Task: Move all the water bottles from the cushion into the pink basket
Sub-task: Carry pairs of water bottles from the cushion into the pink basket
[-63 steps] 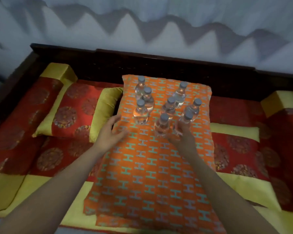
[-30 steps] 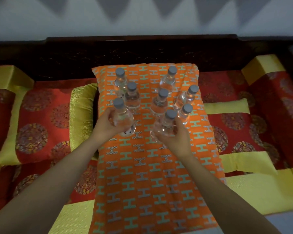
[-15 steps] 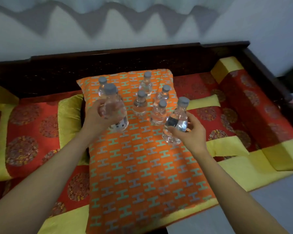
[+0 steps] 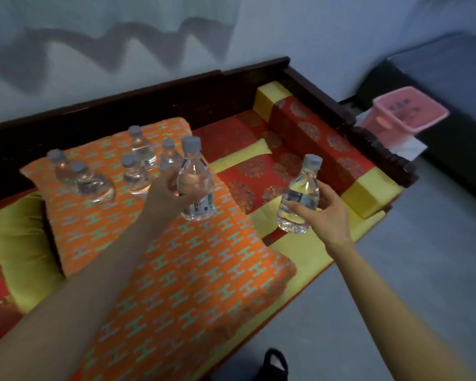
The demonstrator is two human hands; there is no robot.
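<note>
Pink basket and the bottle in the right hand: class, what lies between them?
In the head view, the red-and-yellow bolster and the sofa's dark wooden armrest separate the right hand's bottle from the pink basket.

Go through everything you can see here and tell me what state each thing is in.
Left hand: gripping a capped water bottle, lifted, upright.
Right hand: gripping a second capped bottle, lifted, tilted slightly.
Five bottles: capped, standing on the orange cushion.
Pink basket: open-topped, no bottles visible inside.

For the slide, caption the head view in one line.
Left hand and right hand each carry a water bottle off the orange cushion; pink basket waits beyond the sofa.
</note>
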